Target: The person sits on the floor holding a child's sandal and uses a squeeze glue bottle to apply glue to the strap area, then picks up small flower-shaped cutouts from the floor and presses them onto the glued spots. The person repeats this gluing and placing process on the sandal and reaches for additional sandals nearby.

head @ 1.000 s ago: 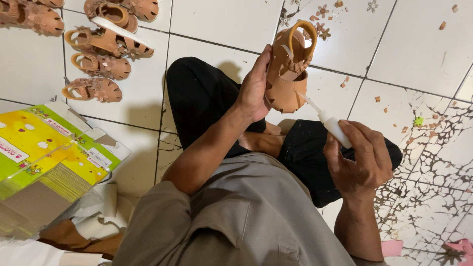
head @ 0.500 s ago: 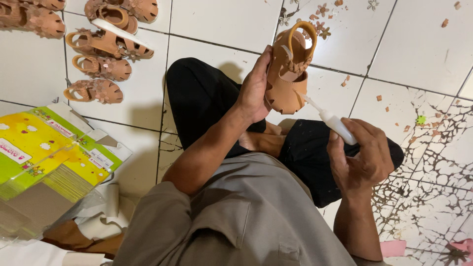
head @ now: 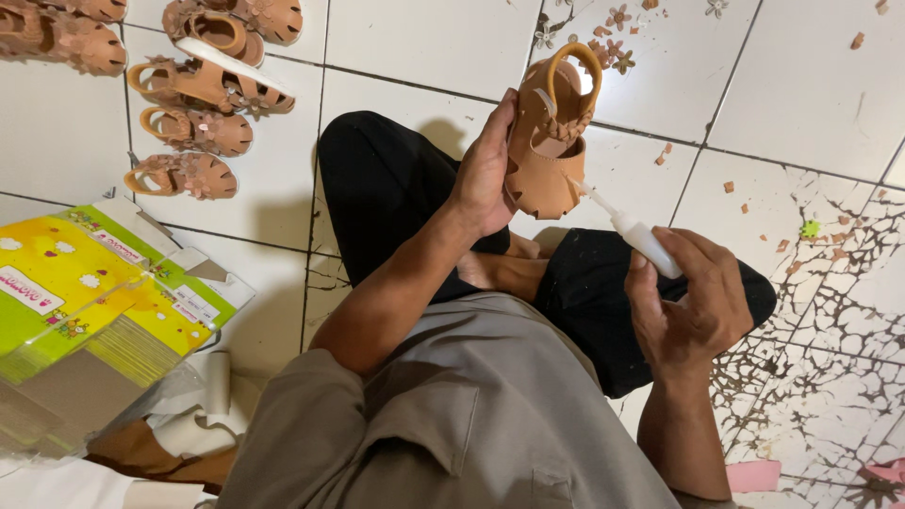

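Your left hand holds a small tan child's sandal up over your crossed legs, its grip closed around the heel end, fingers wrapped on the side facing you. The sandal stands nearly upright: its long axis runs from the rounded toe end at the bottom up to the ankle strap loop at the top, tilted a little to the right.

Your right hand sits lower and to the right, its grip closed on a small white glue bottle. The bottle's thin nozzle points up and to the left, and its tip meets the sandal's lower right edge, just beside the sole line. So the sandal lies up and left of your right hand, along the line of the bottle, and the left hand is the one on it.

More finished sandals lie in rows on the white tiled floor to your upper left, well apart from both hands. A stack of flattened yellow and green cartons lies at your left side.
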A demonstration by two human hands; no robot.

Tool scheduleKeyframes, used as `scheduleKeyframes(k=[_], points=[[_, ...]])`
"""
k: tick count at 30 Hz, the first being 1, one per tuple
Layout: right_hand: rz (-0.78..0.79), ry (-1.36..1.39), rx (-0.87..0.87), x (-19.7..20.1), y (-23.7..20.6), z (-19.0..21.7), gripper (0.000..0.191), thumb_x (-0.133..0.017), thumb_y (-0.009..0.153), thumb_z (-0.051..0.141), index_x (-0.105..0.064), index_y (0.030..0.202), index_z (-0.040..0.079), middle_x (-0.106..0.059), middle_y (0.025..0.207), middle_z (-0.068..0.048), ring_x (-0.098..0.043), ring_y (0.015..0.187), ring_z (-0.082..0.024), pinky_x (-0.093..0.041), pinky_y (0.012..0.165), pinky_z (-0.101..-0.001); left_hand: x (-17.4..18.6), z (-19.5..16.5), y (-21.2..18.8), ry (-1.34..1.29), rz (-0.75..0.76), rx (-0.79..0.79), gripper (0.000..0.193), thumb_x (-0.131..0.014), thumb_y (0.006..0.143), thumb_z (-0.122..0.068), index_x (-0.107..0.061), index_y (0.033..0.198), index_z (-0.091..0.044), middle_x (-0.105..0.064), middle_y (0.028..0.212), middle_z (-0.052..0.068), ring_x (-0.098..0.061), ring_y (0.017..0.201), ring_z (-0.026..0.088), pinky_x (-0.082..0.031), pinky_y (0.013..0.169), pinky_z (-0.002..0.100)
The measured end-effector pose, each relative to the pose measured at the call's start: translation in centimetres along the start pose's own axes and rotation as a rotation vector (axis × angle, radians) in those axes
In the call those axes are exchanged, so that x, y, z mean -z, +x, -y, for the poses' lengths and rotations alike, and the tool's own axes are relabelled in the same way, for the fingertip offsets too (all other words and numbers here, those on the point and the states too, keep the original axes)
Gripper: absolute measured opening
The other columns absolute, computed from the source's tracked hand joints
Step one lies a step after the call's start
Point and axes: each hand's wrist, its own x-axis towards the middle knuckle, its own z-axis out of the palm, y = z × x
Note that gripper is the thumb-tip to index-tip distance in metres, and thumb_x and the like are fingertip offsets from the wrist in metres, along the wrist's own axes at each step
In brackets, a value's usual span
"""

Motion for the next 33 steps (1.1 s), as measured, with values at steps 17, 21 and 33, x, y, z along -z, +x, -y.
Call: scheduleKeyframes(k=[17, 21, 33], points=[[0.000, 0.031, -0.038, -0.5, -0.1, -0.1, 0.040, -0.082, 0.097, -0.009, -0.056, 0.126, 0.002, -0.073, 0.108, -0.021, -0.074, 0.094, -0.033, -0.061, 0.071, -0.0353, 0.1, -0.1, -0.3, 0.057, 0.006, 0.000, 0.054, -0.036, 0.115, -0.049, -0.049, 0.147, -0.008, -0.062, 0.135, 0.010, -0.061, 0.124, 0.020, -0.053, 0.108, 0.041], [-0.020, 0.048, 0.007, -0.2, 0.4, -0.1, 0.040, -0.081, 0.102, -0.009, -0.050, 0.126, -0.001, -0.073, 0.112, -0.020, -0.073, 0.095, -0.031, -0.060, 0.073, -0.0341, 0.1, -0.3, -0.3, 0.051, -0.021, 0.005, 0.054, -0.037, 0.114, -0.049, -0.049, 0.146, -0.008, -0.062, 0.135, 0.009, -0.062, 0.123, 0.019, -0.054, 0.107, 0.041], [-0.019, 0.132, -0.082, -0.6, -1.1, -1.0, 0.058, -0.081, 0.100, -0.009, -0.047, 0.142, 0.012, -0.073, 0.109, -0.022, -0.073, 0.092, -0.031, -0.060, 0.074, -0.0337, -0.2, -0.7, -0.4, 0.075, -0.026, 0.004, 0.056, -0.036, 0.113, -0.050, -0.049, 0.146, -0.007, -0.063, 0.134, 0.011, -0.063, 0.123, 0.020, -0.056, 0.106, 0.041]])
